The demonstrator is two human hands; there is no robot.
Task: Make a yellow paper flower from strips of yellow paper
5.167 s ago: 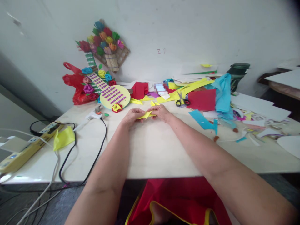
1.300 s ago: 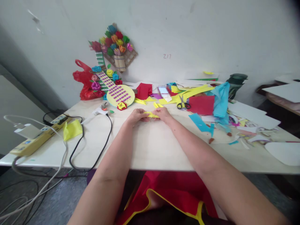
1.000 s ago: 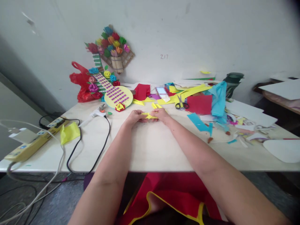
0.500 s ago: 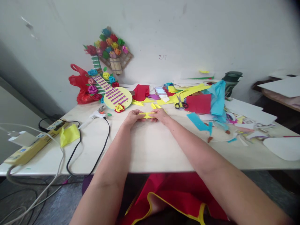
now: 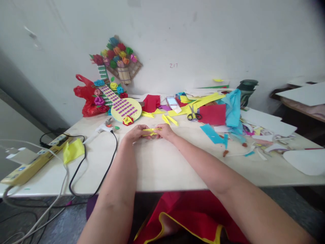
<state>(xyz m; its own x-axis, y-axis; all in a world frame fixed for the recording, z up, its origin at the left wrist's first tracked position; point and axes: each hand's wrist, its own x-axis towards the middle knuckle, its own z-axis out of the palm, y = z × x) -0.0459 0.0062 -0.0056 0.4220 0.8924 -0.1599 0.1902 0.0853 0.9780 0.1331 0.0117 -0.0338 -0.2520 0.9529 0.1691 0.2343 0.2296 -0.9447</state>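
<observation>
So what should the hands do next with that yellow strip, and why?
I'd guess a small fold: the right hand could bend its end of the yellow strip toward the left hand. Each hand already pinches the strip, and the scissors lie apart on the table, so fingers seem handiest.

Paper [image 5: 151, 130] btwn L hand [image 5: 138, 131] & R hand [image 5: 165, 131]. Strips [image 5: 166, 119] just behind grip, scissors [image 5: 193, 113] back R, glue gun [image 5: 104, 127] L, bag [image 5: 87, 100] back L.

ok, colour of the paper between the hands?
Yellow: the paper shows in the head view, partly covered by fingers.
</observation>
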